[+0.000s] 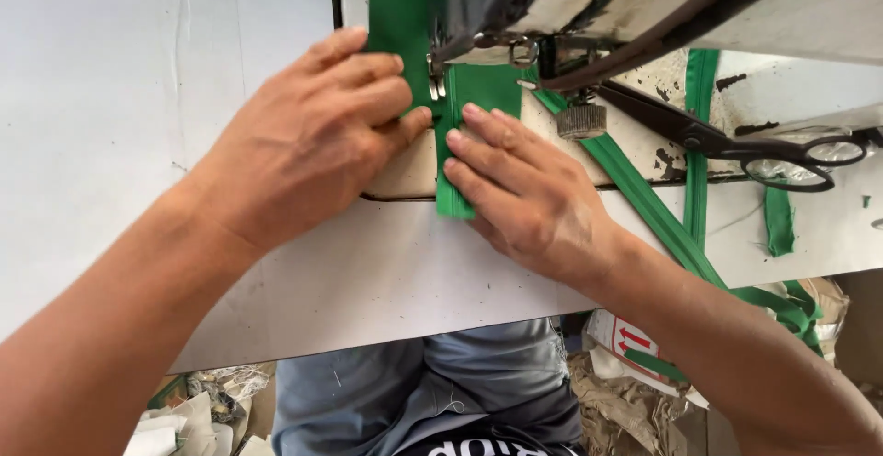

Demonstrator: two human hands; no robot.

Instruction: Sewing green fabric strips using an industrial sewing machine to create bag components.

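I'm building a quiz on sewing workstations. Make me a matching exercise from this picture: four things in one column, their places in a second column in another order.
Things:
1. left hand
2. right hand
3. scissors
4. green strip

Places:
A. lying on the table right of the machine
B. flat between the two hands, running under the presser foot
C. pressing the strip's left side
D. pressing the strip's right side

Pairs: 1-C, 2-D, 3-A, 4-B

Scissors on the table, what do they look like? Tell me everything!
The big black metal scissors lie flat on the white sewing table, right of the sewing machine. The blades look shut and point toward the machine; the looped handles point right. They rest across a green strip. Neither hand touches them.
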